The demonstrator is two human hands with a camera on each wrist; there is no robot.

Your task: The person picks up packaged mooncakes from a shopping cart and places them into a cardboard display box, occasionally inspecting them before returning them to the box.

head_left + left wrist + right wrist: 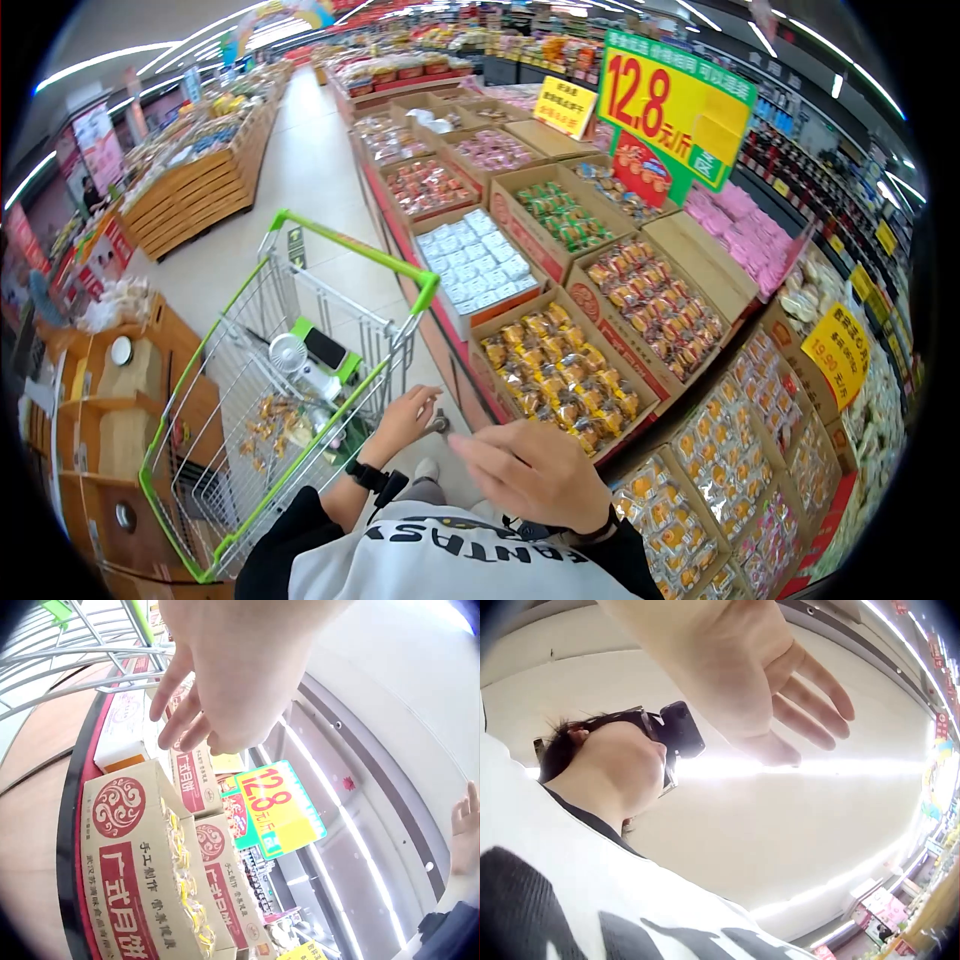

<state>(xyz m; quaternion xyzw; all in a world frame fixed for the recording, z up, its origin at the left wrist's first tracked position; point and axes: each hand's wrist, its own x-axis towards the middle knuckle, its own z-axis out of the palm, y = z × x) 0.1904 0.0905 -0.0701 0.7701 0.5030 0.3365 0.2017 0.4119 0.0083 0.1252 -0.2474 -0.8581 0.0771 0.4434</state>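
Note:
My left hand is held in the air beside the shopping cart, fingers loosely bent and holding nothing. Closer to my chest, my right hand hovers with relaxed fingers; its palm shows bare in the right wrist view. Just beyond the hands sits a carton of yellow-wrapped mooncakes; its printed side shows in the left wrist view. In the cart lie a white handheld fan, a dark-screened device in a green frame, and bagged wrapped snacks.
Cartons of white packets, green-wrapped pieces and red-brown packs fill the display at right. A large price sign stands above them. A wooden shelf unit is left of the cart; an aisle runs ahead.

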